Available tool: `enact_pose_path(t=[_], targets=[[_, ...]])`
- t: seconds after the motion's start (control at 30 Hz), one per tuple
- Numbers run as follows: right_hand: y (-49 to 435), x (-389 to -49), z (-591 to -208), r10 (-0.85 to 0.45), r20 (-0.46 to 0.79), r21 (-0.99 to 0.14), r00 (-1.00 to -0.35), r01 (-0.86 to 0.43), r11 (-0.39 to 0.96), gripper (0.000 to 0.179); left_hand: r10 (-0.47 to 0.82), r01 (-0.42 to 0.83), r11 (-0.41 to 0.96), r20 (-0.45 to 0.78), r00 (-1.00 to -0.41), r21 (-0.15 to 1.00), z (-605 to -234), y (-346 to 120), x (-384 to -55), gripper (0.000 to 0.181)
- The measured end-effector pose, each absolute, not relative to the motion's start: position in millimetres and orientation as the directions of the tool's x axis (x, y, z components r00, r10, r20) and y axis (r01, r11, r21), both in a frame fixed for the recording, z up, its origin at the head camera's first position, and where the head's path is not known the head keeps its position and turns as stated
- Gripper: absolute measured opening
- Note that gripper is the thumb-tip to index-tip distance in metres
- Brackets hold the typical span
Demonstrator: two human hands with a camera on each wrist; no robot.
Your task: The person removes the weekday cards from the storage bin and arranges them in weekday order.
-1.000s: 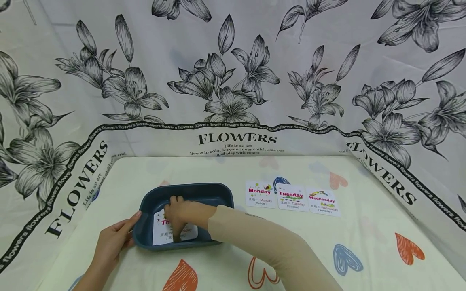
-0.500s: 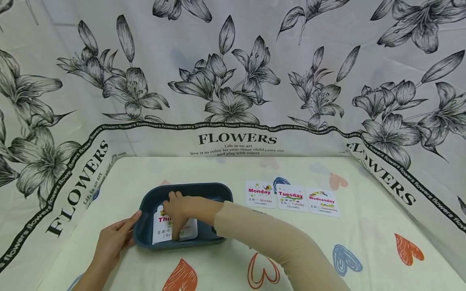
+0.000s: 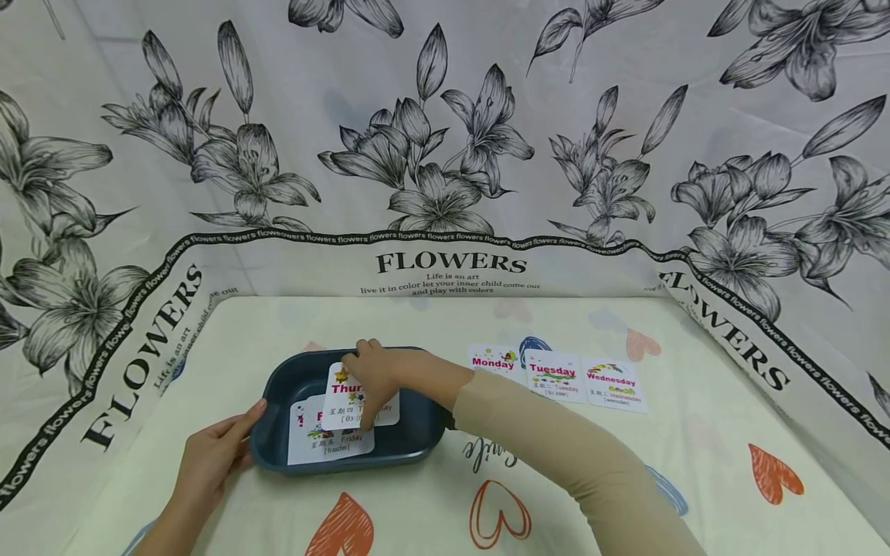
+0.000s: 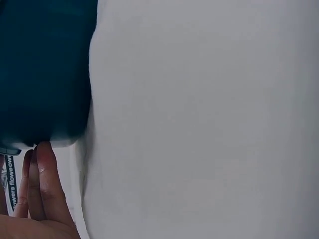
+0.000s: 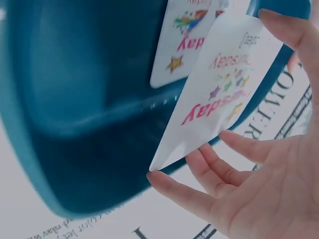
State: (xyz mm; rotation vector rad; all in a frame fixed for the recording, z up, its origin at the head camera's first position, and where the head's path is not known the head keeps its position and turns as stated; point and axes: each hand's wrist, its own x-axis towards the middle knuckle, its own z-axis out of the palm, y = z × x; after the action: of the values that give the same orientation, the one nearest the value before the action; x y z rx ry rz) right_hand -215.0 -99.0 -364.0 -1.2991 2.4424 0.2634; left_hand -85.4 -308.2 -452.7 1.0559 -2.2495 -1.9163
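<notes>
My right hand (image 3: 381, 377) holds the white Thursday card (image 3: 341, 401) by its edges, thumb on one side and fingertips on the opposite one. In the right wrist view the Thursday card (image 5: 219, 84) is tilted, raised over the blue plastic tray (image 5: 65, 99). Below it in the head view, the Friday card (image 3: 306, 442) lies in the tray's left part, partly covered by the Thursday card. My left hand (image 3: 217, 455) holds the tray's left end, its thumb at the rim. The left wrist view shows its fingers (image 4: 47, 179) against the outer wall of the tray (image 4: 50, 74).
Right of the tray, a row holds the Monday card (image 3: 492, 360), the Tuesday card (image 3: 553, 375) and the Wednesday card (image 3: 615, 384). My right sleeve (image 3: 549, 440) crosses in front of them. A heart-print cloth (image 3: 591, 494) covers the table; a flower-print curtain (image 3: 445, 116) stands behind.
My right hand has lifted the Thursday card and moved it right and up from the tray's left part, uncovering the Friday card. My left hand stays at the tray's end.
</notes>
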Motion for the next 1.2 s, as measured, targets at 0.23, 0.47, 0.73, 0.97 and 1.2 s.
enact_pose_path(t=[0.23, 0.47, 0.73, 0.97, 1.2], targets=[[-68.5, -225.6, -355.7, -0.758, -0.377, -0.100, -0.533, -0.790, 0.605, 0.097, -0.497, -0.495, 0.040, -0.413, -0.763, 0.868, -452.4, -306.0, -86.5, 0.087], [-33.0, -232.2, -347.2, -0.724, -0.367, -0.135, -0.584, -0.737, 0.662, 0.098, -0.509, -0.497, 0.036, -0.412, -0.756, 0.867, -453.9, -305.8, -87.5, 0.086], [12.0, -240.9, -345.0, -0.713, -0.336, -0.158, -0.615, -0.710, 0.686, 0.100, -0.512, -0.498, 0.027, -0.416, -0.751, 0.867, -454.6, -307.1, -88.5, 0.085], [40.7, -245.4, -347.5, -0.710, -0.329, -0.184, -0.622, -0.695, 0.695, 0.100, -0.519, -0.503, 0.009, -0.426, -0.741, 0.864, -453.4, -308.6, -88.3, 0.072], [71.6, -250.9, -350.1, -0.689, -0.329, -0.216, -0.646, -0.659, 0.721, 0.100, -0.520, -0.516, 0.011, -0.436, -0.735, 0.857, -453.7, -307.4, -89.7, 0.082]])
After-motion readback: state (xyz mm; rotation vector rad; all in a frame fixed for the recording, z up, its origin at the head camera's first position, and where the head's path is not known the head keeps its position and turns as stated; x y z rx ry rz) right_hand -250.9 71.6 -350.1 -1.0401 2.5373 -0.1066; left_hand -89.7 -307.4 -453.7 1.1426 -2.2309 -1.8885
